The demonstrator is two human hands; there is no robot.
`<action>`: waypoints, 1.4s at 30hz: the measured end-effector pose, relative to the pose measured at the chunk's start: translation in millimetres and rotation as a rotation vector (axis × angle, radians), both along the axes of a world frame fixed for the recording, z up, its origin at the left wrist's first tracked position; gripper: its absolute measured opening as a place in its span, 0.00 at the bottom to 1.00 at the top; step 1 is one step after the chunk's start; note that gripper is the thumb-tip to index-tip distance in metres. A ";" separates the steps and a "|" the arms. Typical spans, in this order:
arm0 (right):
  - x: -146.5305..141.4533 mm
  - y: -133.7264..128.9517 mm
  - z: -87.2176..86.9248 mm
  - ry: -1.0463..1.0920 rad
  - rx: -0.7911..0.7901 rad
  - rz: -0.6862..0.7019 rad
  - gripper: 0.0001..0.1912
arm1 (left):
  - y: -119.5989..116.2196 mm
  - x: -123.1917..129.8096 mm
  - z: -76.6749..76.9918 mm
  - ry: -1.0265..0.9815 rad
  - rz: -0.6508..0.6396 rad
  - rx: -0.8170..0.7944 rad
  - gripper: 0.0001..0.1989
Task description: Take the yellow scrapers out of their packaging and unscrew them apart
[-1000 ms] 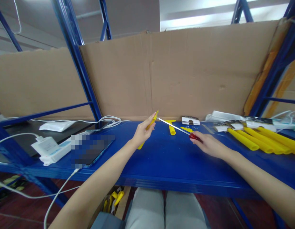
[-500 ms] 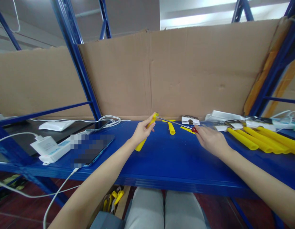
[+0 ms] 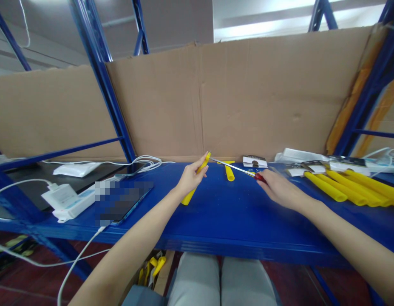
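My left hand (image 3: 191,176) is closed around a yellow tube-handled tool (image 3: 188,197), held tilted above the blue shelf. Its lower end sticks out below my palm and its small head shows above my fingers. In my right hand (image 3: 281,189) is a screwdriver (image 3: 236,168) with a red handle and a long metal shaft. The shaft points left, its tip close to the head of the yellow tool; whether they touch I cannot tell. Between my hands, farther back, lies a yellow T-shaped tool (image 3: 229,172).
Several yellow tubes (image 3: 352,193) lie at the right, with small black-and-white boxes (image 3: 254,161) along the back. At the left are a phone (image 3: 125,204), a power strip (image 3: 78,202) and white cables. Cardboard (image 3: 248,102) walls the rear; a box with yellow parts (image 3: 158,265) is below.
The screwdriver and my right hand have shifted slightly left and down. My left hand keeps its hold, with the yellow tool's head turned a little.
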State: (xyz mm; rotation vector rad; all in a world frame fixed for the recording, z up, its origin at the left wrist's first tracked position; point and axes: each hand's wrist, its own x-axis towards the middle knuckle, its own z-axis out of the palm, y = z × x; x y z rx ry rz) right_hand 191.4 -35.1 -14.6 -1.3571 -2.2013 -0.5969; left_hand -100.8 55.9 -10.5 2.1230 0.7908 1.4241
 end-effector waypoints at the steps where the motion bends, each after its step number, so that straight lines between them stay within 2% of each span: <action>1: 1.7 0.3 1.7 -0.001 -0.014 0.016 0.13 | -0.6 -0.9 0.8 0.015 -0.003 0.016 0.26; 6: 5.4 -2.8 11.2 -0.075 0.012 -0.016 0.16 | -3.2 -3.8 3.8 0.050 -0.006 0.046 0.26; 11: 5.8 -3.9 11.4 -0.133 0.171 -0.049 0.20 | -3.5 -4.4 5.0 0.042 -0.015 0.022 0.26; 16: 5.4 -1.7 8.3 -0.201 0.323 -0.124 0.19 | -2.0 -3.1 3.0 0.008 -0.029 -0.004 0.25; 21: 4.1 2.0 16.7 -0.247 0.360 -0.148 0.18 | 2.4 0.0 -2.4 -0.058 0.001 -0.078 0.27; 24: 1.8 3.9 27.1 -0.238 0.289 -0.161 0.16 | 3.1 1.0 -2.9 -0.078 0.019 -0.076 0.27; 29: -4.4 0.1 48.6 -0.207 0.040 -0.248 0.11 | -0.8 1.9 0.2 -0.074 0.038 -0.094 0.28; 31: -5.6 -2.8 56.4 -0.184 -0.039 -0.237 0.12 | -1.1 1.8 0.5 -0.077 0.044 -0.096 0.27; 33: -4.8 -4.3 62.0 -0.139 -0.129 -0.169 0.13 | 0.0 1.2 0.0 -0.080 0.043 -0.087 0.27; 38: 3.1 0.9 63.3 -0.002 -0.393 0.137 0.16 | 4.8 -2.1 -1.5 -0.072 0.018 -0.020 0.28; 42: 9.2 6.7 62.8 0.033 -0.446 0.162 0.15 | 4.0 -3.1 -0.9 -0.052 0.030 0.021 0.28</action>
